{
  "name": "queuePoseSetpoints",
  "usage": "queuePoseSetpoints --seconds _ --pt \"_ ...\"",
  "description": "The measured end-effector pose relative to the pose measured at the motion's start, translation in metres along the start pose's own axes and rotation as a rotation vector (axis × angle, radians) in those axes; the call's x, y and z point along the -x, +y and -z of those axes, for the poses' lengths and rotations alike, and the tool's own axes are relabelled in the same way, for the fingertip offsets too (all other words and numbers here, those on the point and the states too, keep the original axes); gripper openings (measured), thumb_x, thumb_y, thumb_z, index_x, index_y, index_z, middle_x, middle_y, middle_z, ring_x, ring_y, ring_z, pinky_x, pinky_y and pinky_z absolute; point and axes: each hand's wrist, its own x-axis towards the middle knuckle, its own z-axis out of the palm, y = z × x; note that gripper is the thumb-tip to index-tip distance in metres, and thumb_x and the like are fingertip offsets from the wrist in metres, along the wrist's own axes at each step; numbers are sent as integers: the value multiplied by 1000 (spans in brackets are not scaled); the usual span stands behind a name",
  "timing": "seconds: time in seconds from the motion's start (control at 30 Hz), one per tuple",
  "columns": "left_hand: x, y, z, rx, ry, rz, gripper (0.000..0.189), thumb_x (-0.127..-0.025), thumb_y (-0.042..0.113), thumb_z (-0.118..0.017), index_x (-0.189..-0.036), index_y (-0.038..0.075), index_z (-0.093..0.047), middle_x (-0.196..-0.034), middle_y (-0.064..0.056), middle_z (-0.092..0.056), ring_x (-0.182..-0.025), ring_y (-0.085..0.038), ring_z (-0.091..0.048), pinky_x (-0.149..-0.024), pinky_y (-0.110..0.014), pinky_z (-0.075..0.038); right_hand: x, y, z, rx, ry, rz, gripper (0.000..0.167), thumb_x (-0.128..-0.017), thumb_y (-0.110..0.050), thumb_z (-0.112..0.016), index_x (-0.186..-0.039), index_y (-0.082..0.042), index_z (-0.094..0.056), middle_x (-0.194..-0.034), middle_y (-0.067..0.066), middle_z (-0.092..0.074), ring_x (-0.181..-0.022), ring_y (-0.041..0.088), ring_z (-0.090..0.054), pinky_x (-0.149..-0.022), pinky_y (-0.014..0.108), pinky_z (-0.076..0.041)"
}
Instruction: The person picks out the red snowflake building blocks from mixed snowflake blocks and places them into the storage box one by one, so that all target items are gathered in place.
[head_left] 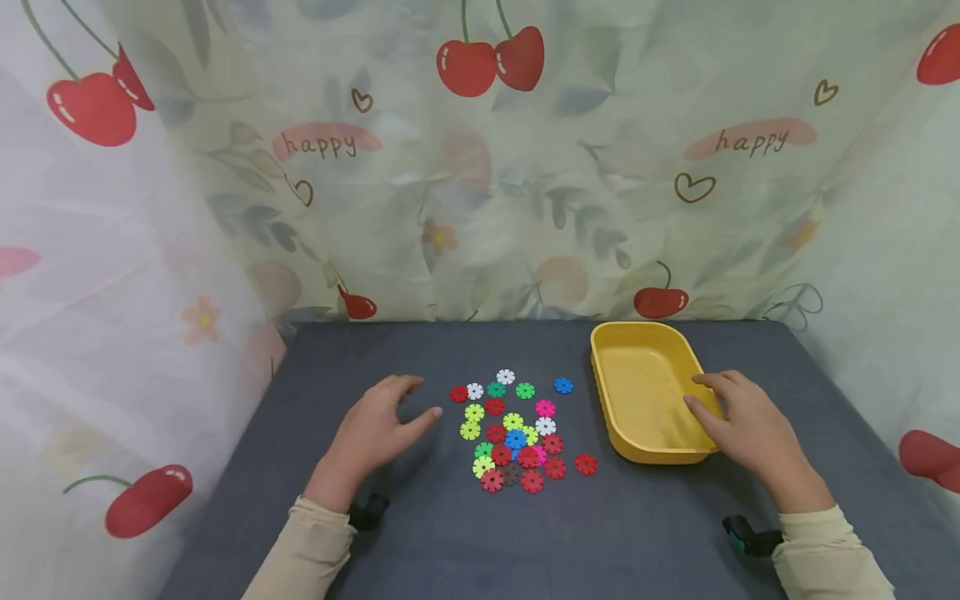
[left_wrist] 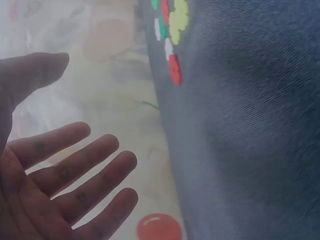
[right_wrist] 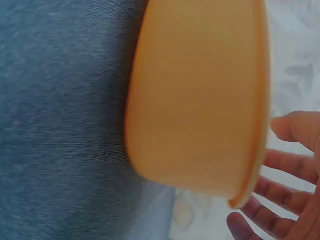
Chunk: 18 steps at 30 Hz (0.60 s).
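Where writing can be read: the backdrop cloth [head_left: 397,192] bears the word "happy" twice, in brown handwritten letters on pink smears, once at the left and once at the right.
Other print on the cloth: red cherries [head_left: 467,69], outlined brown hearts [head_left: 694,187], pale leaves and orange flowers.
Notched discs [head_left: 497,433]: a loose scatter lies flat near the middle of the table [head_left: 450,542], some overlapping, in red, white, green, yellow, blue and pink, with one dark disc [head_left: 512,474] at the near side.
Strays: a blue disc [head_left: 563,385] and a red disc [head_left: 587,464] lie a little apart, towards the tray.
Yellow tray [head_left: 637,383]: upright on the table, right of the discs.
Left hand [head_left: 375,433]: fingers well spread and thumb held wide, gripping nothing; it is beside the discs, apart from them.
Right hand [head_left: 753,425]: fingers parted and slightly bent, thumb set off from them, nothing gripped; it is at the tray's right rim, and whether it touches cannot be told.
Wrists: cream sleeves [head_left: 303,546] and black devices [head_left: 369,512] on both.
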Motion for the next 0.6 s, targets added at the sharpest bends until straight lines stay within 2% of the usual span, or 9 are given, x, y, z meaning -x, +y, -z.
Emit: queuePoseSetpoints --seconds 0.27,0.33,0.43,0.5,0.6 --pt "-4 -6 -14 109 -27 79 61 -95 44 -79 -142 7 -64 -132 -12 -69 -118 -29 -67 -98 -53 -58 5 19 -10 -149 134 -62 54 -109 -37 -58 -144 4 -59 -136 30 -56 -109 45 -62 -84 62 -56" --pt "-6 -8 -17 146 -25 87 61 -96 43 -79 -143 7 -64 -132 -13 -68 -120 -31 -66 -100 -54 -57 4 25 -13 -182 148 -92 54 -110 -36 -58 -145 4 -58 -134 29 -57 -109 44 -61 -81 55 -56" --pt "-9 -10 -22 215 -5 92 60 -96 40 -79 -143 7 -63 -134 -14 -67 -124 -32 -65 -104 -54 -55 4 32 -17 -220 141 -145 55 -110 -38 -57 -147 3 -57 -130 27 -60 -107 40 -61 -74 39 -54" --pt "-12 -11 -25 269 13 98 59 -97 38 -79 -143 7 -63 -136 -16 -66 -126 -33 -64 -106 -54 -54 4 36 -19 -251 124 -178 57 -110 -41 -55 -148 2 -56 -131 27 -61 -103 33 -63 -69 30 -53" --pt "-15 -11 -30 333 34 109 56 -98 35 -78 -144 7 -62 -138 -17 -65 -126 -32 -63 -106 -53 -54 6 40 -21 -358 89 -212 59 -111 -43 -53 -150 2 -54 -131 25 -61 -94 14 -64 -64 23 -54"
